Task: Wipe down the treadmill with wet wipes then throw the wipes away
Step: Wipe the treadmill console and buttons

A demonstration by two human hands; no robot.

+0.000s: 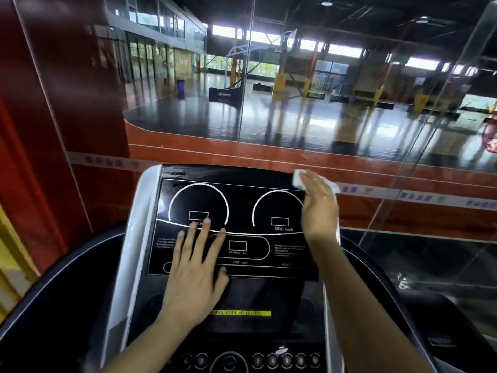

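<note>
The wipe [299, 179] is pressed flat under the right hand [318, 204] at the console's [242, 200] upper right corner, fingers extended over it rather than clenched, so a broad patch is covered. The left hand [195, 267] is laid open, grasping nothing, on the panel's lower left (probably for steadying). Wiping appears underway; no bin is identified nearby.

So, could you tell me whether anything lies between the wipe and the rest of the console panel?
Yes: the left hand lies flat on the console panel's lower left. The right hand presses the wipe at its upper right corner.
</note>
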